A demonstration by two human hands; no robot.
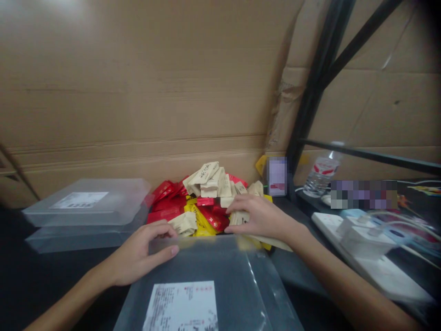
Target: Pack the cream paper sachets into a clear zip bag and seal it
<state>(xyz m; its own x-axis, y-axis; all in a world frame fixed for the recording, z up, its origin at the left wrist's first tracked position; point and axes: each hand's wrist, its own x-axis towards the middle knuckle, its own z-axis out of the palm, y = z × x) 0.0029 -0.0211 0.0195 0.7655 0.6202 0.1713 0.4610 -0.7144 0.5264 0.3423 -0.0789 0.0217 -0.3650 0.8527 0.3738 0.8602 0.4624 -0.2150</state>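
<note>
A frosted clear plastic box (234, 271) with a white printed label lies in front of me. My left hand (149, 250) is at its far left edge, thumb on the near side and fingers curled over the rim. Just past those fingers sits a beige paper packet (186, 224). My right hand (260, 217) has its thumb and fingers closed around a beige packet (239, 219) with dark print. Behind both hands rises a heap of small packets: beige ones (206, 177) on top, red ones (165, 193) at the left and yellow ones (200, 223) lower down.
Two stacked clear plastic boxes (89, 197) lie at the left. On the right are a white power strip (379, 264) with plugs and cables, a water bottle (323, 170) and a blurred-out phone-like object (277, 177). A black metal frame (312, 101) stands before the cardboard wall (155, 82).
</note>
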